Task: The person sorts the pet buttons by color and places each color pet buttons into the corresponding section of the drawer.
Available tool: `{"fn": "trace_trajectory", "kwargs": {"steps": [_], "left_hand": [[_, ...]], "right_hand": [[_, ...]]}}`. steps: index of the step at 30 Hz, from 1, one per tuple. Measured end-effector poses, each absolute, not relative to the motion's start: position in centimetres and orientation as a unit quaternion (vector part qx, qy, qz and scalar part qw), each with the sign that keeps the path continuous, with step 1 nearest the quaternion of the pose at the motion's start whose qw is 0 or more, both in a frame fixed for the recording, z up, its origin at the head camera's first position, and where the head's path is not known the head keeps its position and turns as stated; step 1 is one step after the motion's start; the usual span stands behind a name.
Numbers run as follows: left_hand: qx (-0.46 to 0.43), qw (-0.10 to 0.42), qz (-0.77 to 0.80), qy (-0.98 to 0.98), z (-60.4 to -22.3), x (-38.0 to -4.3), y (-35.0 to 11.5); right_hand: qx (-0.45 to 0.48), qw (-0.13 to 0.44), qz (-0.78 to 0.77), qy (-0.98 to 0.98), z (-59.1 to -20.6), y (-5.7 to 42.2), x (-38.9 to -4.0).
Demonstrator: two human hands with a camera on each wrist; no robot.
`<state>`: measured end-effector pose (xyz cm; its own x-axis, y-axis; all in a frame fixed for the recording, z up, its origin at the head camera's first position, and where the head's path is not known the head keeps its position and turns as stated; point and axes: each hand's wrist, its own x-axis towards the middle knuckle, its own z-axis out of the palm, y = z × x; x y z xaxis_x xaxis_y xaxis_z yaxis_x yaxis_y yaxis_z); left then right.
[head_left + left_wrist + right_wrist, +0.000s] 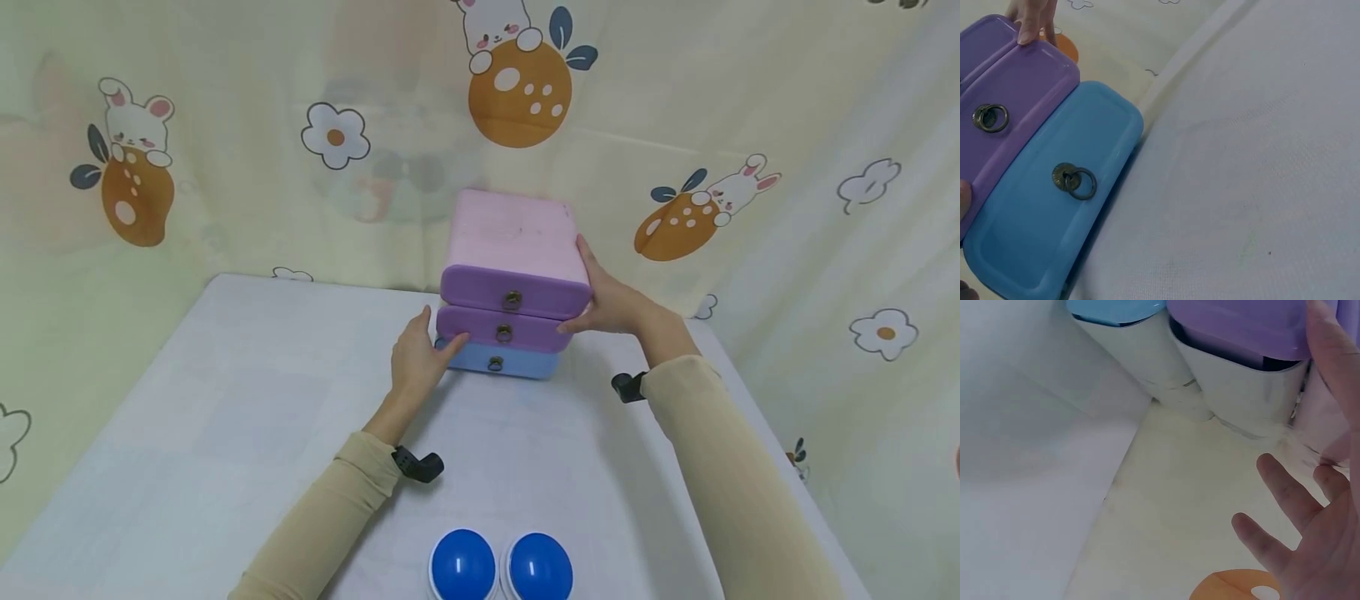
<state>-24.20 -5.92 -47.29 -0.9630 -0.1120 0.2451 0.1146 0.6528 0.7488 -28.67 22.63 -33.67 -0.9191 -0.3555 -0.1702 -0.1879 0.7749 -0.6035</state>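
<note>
A stack of three small drawer boxes stands at the back of the table. The top box (517, 237) has a pink body and purple front. Below it is a second purple drawer front (536, 333), and a blue drawer front (528, 362) is lowest. Each front bears a ring pull. My left hand (420, 354) is at the stack's left side, thumb tip at the second front's lower left corner. On the right side, my right hand (615, 302) presses its thumb on the second purple front. Its other fingers are straight and spread beside the boxes in the right wrist view.
Two blue domes (463, 565) on white bases stand side by side at the table's near edge. A cream curtain (247, 167) printed with rabbits and flowers hangs close behind the stack. The white tabletop (225, 400) extends to the left of the arms.
</note>
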Motion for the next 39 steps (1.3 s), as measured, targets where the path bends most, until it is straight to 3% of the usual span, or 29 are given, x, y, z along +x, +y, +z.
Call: {"fn": "trace_trajectory", "kwargs": {"steps": [16, 24, 31, 35, 39], "left_hand": [[0.002, 0.106, -0.397, -0.912, -48.5, -23.0, -6.5], [0.019, 0.141, -0.424, -0.894, -46.6, -21.0, -6.8], [0.030, 0.173, -0.588, -0.790, -46.5, -20.4, -6.2], [0.089, 0.131, -0.686, -0.710, -46.8, -20.5, -5.6], [0.177, 0.038, -0.765, -0.619, -47.0, -20.5, -4.6]], "right_hand": [[-0.148, 0.108, -0.265, 0.947, -34.3, 22.6, -28.6], [-0.148, 0.114, -0.275, 0.943, -33.9, 22.4, -28.3], [-0.142, 0.126, -0.267, 0.945, -33.6, 22.1, -28.3], [-0.138, 0.127, -0.268, 0.945, -33.6, 22.3, -28.3], [-0.134, 0.125, -0.276, 0.944, -33.7, 22.5, -28.2]]}}
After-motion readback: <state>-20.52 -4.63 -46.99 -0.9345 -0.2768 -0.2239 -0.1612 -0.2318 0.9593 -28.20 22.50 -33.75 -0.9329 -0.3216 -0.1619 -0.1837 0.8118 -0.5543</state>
